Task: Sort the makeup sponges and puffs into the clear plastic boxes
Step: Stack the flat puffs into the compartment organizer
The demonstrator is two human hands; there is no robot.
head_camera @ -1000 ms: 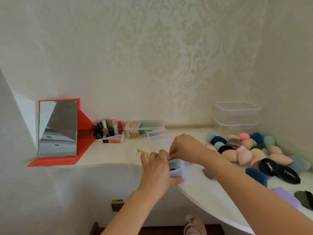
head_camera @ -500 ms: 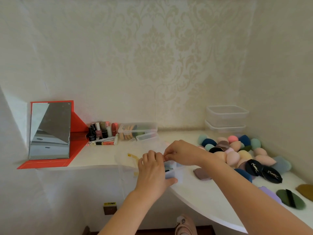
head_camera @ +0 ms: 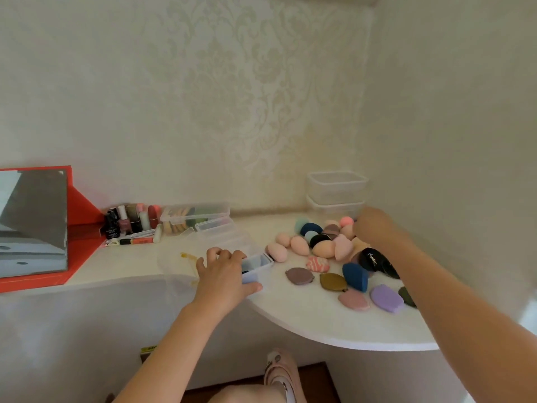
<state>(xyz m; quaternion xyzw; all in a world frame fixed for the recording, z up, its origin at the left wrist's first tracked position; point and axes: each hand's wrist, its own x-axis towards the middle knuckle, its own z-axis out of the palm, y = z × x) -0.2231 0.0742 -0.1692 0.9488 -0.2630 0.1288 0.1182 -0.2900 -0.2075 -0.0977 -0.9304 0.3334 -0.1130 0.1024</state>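
Lot: makeup sponges and puffs [head_camera: 322, 247], loose in a heap on the right part of the white tabletop [head_camera: 319, 324].

Egg-shaped pieces, such as the peach sponge [head_camera: 323, 249] and navy sponge [head_camera: 355, 276]: probably very light, soft and springy. They likely squash under a pinch and may roll when nudged, so a loose hold round the fat middle suits them.

Flat pieces at the near side, among them the mauve puff [head_camera: 298, 275], olive puff [head_camera: 332, 281] and lilac puff [head_camera: 386, 298]: these lie flush on the surface. Judged thin and limp, best lifted by an edge, or by the band on the black puff [head_camera: 372, 258]. No breakage risk apparent.

Receiving item: small clear box [head_camera: 257, 270], near the front edge, just left of the heap. Left hand [head_camera: 225, 276] grips it, fingers curled over the top, thumb along the near wall.

Right hand [head_camera: 374, 228] is at the back of the heap; its fingers are hidden, so whether it has hold of anything cannot be told.

Further items: stacked clear boxes [head_camera: 337, 189] by the wall behind the heap; long clear box [head_camera: 194, 215], nail polish bottles [head_camera: 125, 222] and red-framed mirror [head_camera: 32, 225] to the left.
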